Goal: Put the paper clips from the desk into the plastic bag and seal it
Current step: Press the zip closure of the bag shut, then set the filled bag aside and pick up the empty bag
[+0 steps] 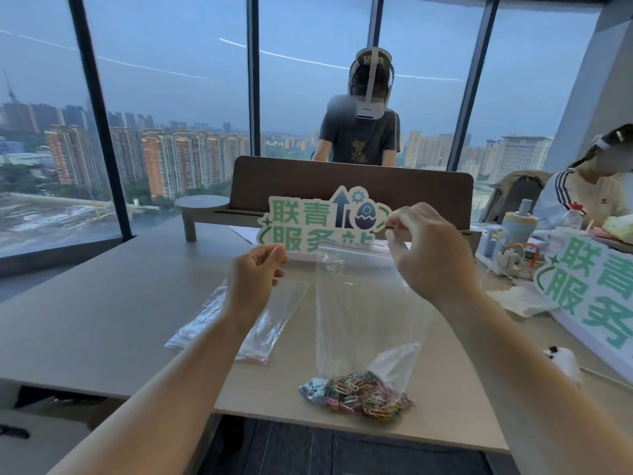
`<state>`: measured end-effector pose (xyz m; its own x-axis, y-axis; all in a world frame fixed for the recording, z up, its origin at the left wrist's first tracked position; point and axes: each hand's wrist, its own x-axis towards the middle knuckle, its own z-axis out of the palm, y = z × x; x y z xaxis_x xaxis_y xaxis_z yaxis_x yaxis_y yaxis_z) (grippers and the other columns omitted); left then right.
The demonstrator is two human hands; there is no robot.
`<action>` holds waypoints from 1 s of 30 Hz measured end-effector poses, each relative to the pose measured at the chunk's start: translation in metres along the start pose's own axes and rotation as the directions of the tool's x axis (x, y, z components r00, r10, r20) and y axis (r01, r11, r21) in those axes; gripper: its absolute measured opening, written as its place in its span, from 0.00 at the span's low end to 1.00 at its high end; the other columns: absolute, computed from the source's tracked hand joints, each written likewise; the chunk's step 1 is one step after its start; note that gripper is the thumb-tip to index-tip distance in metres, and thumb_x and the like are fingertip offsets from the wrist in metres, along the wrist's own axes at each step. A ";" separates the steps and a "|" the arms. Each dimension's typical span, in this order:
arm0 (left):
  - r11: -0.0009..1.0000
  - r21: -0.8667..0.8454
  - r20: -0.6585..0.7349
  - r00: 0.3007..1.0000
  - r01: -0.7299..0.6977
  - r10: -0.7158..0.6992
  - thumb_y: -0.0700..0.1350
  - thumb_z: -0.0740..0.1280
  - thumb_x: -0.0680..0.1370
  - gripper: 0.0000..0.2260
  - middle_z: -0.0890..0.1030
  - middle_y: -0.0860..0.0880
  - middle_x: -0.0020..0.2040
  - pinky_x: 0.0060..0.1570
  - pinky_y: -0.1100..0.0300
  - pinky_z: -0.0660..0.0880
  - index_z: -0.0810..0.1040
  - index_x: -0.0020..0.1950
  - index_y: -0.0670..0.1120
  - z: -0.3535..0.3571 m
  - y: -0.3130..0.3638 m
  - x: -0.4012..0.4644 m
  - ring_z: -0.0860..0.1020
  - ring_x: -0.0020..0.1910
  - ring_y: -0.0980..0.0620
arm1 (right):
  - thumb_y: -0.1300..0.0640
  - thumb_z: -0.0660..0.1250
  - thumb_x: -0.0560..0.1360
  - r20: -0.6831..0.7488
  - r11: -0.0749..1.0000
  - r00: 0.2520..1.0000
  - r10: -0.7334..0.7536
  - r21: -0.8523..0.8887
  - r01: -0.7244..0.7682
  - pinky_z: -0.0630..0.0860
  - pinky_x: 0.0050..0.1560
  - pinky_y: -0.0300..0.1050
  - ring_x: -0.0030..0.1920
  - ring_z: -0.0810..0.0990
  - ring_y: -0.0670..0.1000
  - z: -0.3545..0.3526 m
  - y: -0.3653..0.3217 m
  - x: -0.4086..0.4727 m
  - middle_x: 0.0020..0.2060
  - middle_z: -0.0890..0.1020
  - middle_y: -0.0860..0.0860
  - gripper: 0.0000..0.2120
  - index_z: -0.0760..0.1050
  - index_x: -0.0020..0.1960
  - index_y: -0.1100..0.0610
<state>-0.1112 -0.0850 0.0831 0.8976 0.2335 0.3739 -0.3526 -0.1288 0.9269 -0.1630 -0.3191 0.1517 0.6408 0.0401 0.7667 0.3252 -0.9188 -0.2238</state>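
two bare forearms reach in from the bottom edge, with no sleeve visible on either. the left hand [257, 272] and right hand [424, 255] wear no gloves, rings or watch. short, unpainted fingernails show on the left hand's fingertips.

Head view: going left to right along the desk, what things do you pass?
Spare empty bags → left hand → plastic bag with paper clips → right hand → green-lettered sign at the right edge.

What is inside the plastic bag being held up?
Coloured paper clips lie heaped at the bottom of the plastic bag; above them it looks empty. Clips buried under the heap cannot be seen.
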 end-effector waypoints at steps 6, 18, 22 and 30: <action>0.956 0.219 -0.211 0.966 0.192 -0.146 0.42 0.67 0.79 0.08 0.86 0.48 0.40 0.47 0.47 0.82 0.84 0.44 0.50 -0.064 -0.058 -0.014 0.84 0.40 0.44 | 0.57 0.62 0.76 0.183 0.952 0.963 -0.197 0.270 0.143 0.78 0.41 0.51 0.39 0.78 0.50 0.058 -0.090 -0.034 0.42 0.81 0.49 0.06 0.77 0.47 0.53; 0.594 0.698 -0.261 0.914 0.401 -0.311 0.51 0.65 0.79 0.21 0.74 0.39 0.69 0.69 0.51 0.65 0.73 0.72 0.46 -0.124 -0.132 -0.009 0.69 0.70 0.39 | 0.50 0.61 0.78 0.674 0.995 0.732 -0.097 0.080 0.058 0.72 0.58 0.50 0.64 0.73 0.58 0.211 -0.115 -0.089 0.65 0.75 0.55 0.21 0.69 0.69 0.54; 0.480 0.783 -0.254 0.907 0.397 -0.336 0.56 0.63 0.80 0.26 0.72 0.37 0.71 0.70 0.49 0.62 0.69 0.74 0.44 -0.125 -0.147 0.002 0.67 0.71 0.38 | 0.42 0.58 0.76 0.757 0.997 0.653 -0.015 -0.037 0.066 0.67 0.68 0.54 0.72 0.62 0.59 0.248 -0.101 -0.095 0.72 0.67 0.53 0.28 0.63 0.73 0.52; 0.404 0.837 -0.240 0.912 0.368 -0.334 0.57 0.69 0.76 0.27 0.75 0.40 0.67 0.66 0.48 0.69 0.73 0.70 0.43 -0.122 -0.166 0.024 0.72 0.68 0.39 | 0.49 0.56 0.79 0.667 0.990 0.738 -0.105 0.000 0.141 0.71 0.51 0.47 0.57 0.75 0.58 0.260 -0.103 -0.098 0.55 0.80 0.52 0.14 0.77 0.57 0.53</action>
<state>-0.0630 0.0592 -0.0579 0.8725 0.4870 0.0396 0.4096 -0.7732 0.4841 -0.0780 -0.1266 -0.0568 0.9024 0.3878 0.1877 0.4121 -0.9040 -0.1138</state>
